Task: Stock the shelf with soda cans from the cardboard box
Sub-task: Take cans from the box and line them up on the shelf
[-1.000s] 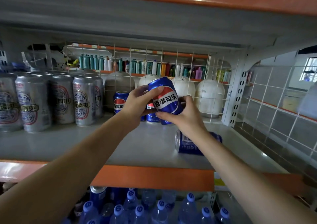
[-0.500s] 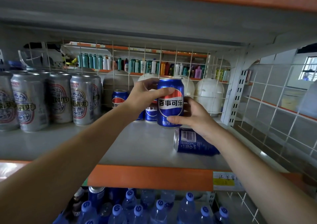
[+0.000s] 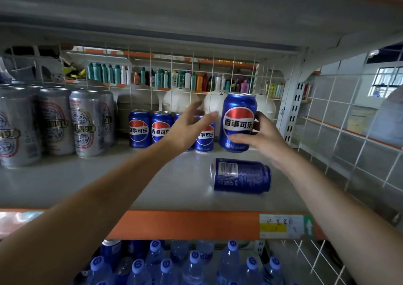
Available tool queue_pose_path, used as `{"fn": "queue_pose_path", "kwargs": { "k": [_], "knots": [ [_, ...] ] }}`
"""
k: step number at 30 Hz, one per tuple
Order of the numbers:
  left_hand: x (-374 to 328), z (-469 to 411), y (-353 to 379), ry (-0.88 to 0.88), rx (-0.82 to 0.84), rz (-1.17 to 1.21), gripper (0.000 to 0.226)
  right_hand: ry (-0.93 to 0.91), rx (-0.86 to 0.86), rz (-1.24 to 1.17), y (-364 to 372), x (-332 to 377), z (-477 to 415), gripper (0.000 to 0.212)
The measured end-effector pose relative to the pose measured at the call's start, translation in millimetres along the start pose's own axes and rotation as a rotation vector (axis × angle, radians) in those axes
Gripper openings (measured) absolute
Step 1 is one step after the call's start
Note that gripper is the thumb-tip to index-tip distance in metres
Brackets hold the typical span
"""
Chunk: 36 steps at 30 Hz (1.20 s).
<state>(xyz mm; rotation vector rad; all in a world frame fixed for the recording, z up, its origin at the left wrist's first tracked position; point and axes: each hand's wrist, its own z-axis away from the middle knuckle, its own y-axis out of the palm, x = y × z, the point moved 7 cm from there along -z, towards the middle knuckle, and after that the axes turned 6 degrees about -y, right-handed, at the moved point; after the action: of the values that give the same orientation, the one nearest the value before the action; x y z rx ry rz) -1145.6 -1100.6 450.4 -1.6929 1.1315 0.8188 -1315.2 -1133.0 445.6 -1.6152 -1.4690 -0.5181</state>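
Observation:
My right hand (image 3: pixel 260 139) grips an upright blue soda can (image 3: pixel 238 121) on the grey shelf (image 3: pixel 109 182), at the right end of a back row. My left hand (image 3: pixel 189 129) hovers open just left of that can, fingers spread, touching nothing. Behind it stand several more blue soda cans (image 3: pixel 139 128), one partly hidden by the hand. Another blue soda can (image 3: pixel 239 175) lies on its side nearer the shelf front, barcode up. The cardboard box is out of view.
Several tall silver cans (image 3: pixel 85 123) fill the shelf's left side. A white wire grid (image 3: pixel 349 132) closes the back and right side. An orange shelf edge (image 3: pixel 185 224) with a price label runs below; water bottles (image 3: pixel 192 265) stand on the lower shelf.
The held can moved right and back and now stands in line with the row. My left hand has let go of it and opened; the right hand still grips it.

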Motion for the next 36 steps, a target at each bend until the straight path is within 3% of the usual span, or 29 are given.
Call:
{"fn": "queue_pose_path", "kwargs": {
  "k": [3,5,7,13,21,30,36],
  "knots": [
    [43,-6,-6,-0.110,-0.007,-0.360,0.063,0.052,-0.019,0.039,-23,-22,-11,0.062],
    [73,-7,-8,-0.193,0.083,-0.669,0.064,0.092,-0.021,0.070,-34,-40,-19,0.066],
    [95,-3,-4,-0.231,0.199,-0.805,0.066,0.130,-0.004,0.083,-37,-57,-26,0.068],
    [114,5,15,-0.296,0.307,-0.896,0.090,0.205,0.081,0.132,-19,-99,-41,0.070],
    [104,8,23,-0.211,0.329,-1.026,0.063,0.254,0.157,0.164,6,-120,-64,0.073],
    [111,6,22,-0.176,0.332,-1.038,0.064,0.237,0.169,0.139,26,-127,-78,0.059],
    [111,5,23,-0.179,0.344,-1.063,0.066,0.211,0.118,0.145,24,-134,-81,0.071]
  ]
}}
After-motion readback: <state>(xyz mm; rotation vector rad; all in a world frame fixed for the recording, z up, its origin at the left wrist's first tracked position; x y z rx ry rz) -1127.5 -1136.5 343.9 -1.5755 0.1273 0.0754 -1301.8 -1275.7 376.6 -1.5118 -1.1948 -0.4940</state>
